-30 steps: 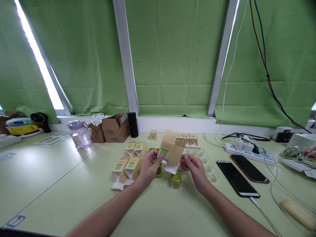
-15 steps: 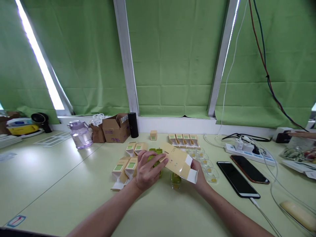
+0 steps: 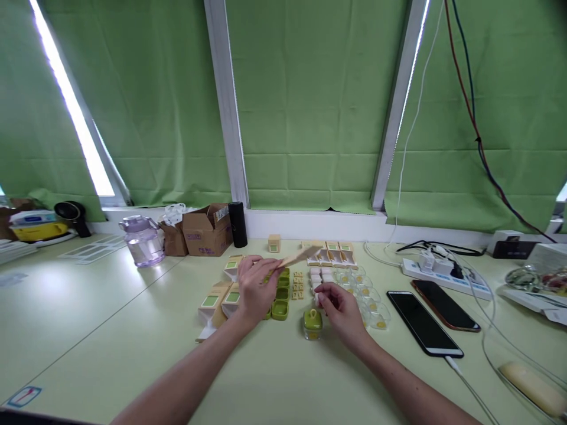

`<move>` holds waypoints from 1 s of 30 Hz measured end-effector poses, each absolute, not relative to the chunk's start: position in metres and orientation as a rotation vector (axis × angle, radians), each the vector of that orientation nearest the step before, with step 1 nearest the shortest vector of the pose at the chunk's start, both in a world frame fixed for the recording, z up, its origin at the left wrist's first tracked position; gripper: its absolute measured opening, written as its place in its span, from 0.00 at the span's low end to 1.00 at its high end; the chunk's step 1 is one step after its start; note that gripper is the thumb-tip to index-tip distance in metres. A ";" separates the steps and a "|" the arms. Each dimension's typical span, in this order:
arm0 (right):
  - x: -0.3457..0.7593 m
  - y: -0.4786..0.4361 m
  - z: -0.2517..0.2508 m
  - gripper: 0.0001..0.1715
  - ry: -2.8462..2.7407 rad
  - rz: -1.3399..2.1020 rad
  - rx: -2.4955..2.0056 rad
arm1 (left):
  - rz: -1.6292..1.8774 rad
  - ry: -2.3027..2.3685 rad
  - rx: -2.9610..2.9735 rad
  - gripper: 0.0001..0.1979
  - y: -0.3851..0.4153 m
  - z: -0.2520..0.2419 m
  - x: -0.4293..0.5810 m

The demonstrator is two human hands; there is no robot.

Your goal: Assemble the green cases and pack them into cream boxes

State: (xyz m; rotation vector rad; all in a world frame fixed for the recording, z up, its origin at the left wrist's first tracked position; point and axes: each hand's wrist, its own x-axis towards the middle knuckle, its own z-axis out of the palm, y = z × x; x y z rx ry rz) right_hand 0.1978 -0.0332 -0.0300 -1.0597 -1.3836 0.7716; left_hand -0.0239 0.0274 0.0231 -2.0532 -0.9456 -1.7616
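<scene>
Left to right along the counter (image 3: pixel 110 330): purple bottle (image 3: pixel 144 243), brown cardboard box (image 3: pixel 207 230), black cylinder (image 3: pixel 238 225), then a group of kraft cartons with green labels (image 3: pixel 211 301), partly behind the forearm. Left of the person's two hands, the left hand (image 3: pixel 256 289), grasps one carton (image 3: pixel 299 257) by its near end, thumb and fingers pinching it. Carton is aloft, seen nearly edge-on; long axis runs rightward and a little upward from the grip, free end pointing toward the back row of open cartons (image 3: pixel 348 255) and overlapping its left part in this view. Below it, green square cups (image 3: pixel 280 309), small yellow pieces (image 3: pixel 298 287) in two columns, pale blocks (image 3: pixel 326 274). Green-lidded jar (image 3: pixel 312 323) upright, just left of the right hand (image 3: pixel 341 313), whose thumb and fingertips draw together at a pale block; cannot tell whether they grip it. Further right, clear cups (image 3: pixel 378 319), two phones (image 3: pixel 425 321), power strip (image 3: pixel 447 278). Far edge meets a white sill (image 3: pixel 310 223). Room to move: counter surface between the forearms, on the jar's near side; on the far side, rows crowd close under the carton.
</scene>
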 end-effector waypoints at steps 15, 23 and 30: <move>0.197 -0.037 -0.026 0.22 -1.377 0.772 -1.079 | -1.483 -2.407 -2.306 0.15 0.159 0.037 0.010; 0.195 -0.040 -0.023 0.24 -1.374 0.769 -1.077 | -1.169 -2.574 -2.343 0.19 0.191 0.025 0.033; 0.195 -0.041 -0.021 0.21 -1.382 0.777 -1.076 | -1.143 -2.485 -2.331 0.19 0.199 0.014 0.044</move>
